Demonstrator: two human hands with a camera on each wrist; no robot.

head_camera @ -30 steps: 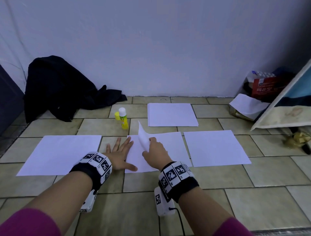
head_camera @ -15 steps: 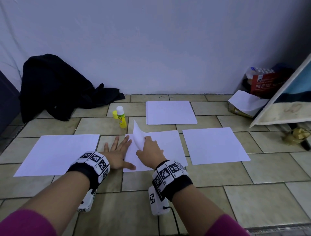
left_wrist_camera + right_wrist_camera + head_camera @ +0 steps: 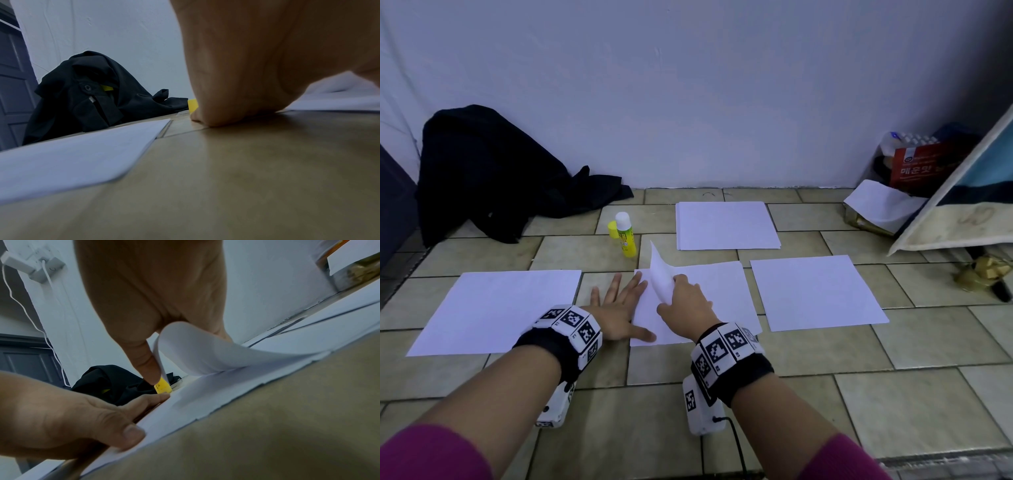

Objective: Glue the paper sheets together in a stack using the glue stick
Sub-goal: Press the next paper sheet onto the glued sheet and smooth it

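White paper sheets lie on the tiled floor: one at the left (image 3: 496, 308), a middle stack (image 3: 719, 291), one at the right (image 3: 815, 291) and a pile at the back (image 3: 726, 224). My right hand (image 3: 681, 301) pinches the top sheet's (image 3: 195, 350) left corner and curls it up off the middle stack. My left hand (image 3: 619, 305) lies flat with fingers spread, its thumb (image 3: 123, 436) pressing the stack's left edge. A yellow glue stick (image 3: 626, 236) stands uncapped behind the hands, its yellow cap (image 3: 613, 229) beside it.
A black garment (image 3: 496, 174) is heaped against the wall at the back left. A red box (image 3: 924, 164), a paper-covered pack (image 3: 880, 209) and a leaning board (image 3: 959, 212) crowd the back right corner. Bare tiles stretch in front of the sheets.
My right hand has drawn the lifted corner of the top sheet slightly left and higher. The left hand stays flat on the stack's edge.
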